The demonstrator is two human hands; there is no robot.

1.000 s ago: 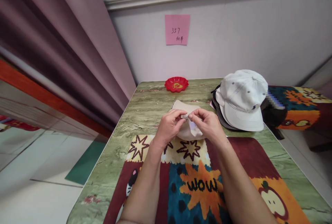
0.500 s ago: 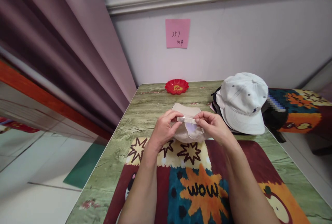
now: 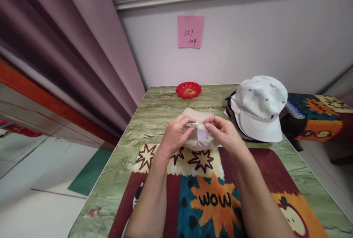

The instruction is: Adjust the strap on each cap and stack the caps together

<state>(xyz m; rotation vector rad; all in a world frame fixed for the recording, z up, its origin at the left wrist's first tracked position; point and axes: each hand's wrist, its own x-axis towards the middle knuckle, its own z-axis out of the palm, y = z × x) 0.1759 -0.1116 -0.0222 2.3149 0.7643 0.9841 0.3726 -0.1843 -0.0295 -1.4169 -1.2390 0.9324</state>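
A beige cap [image 3: 202, 143] rests at the far edge of the patterned mat, its brim pointing away from me and its strap opening facing me. My left hand [image 3: 176, 133] pinches the left part of the cap's back strap [image 3: 199, 125], close to a small buckle. On the right part of that same strap, the thumb and fingers of my right hand [image 3: 222, 131] are closed. The fingers partly hide the strap ends and the sides of the cap.
White caps [image 3: 260, 102] are stacked over dark ones at the table's right edge. A red scalloped dish [image 3: 188, 90] lies near the wall. The colourful mat [image 3: 215, 201] covers the near table [image 3: 110, 179]. A pink note [image 3: 190, 31] is on the wall.
My right fingers have shifted slightly left along the strap, closer to my left hand. The view has tilted a little. Both hands keep hold of the strap.
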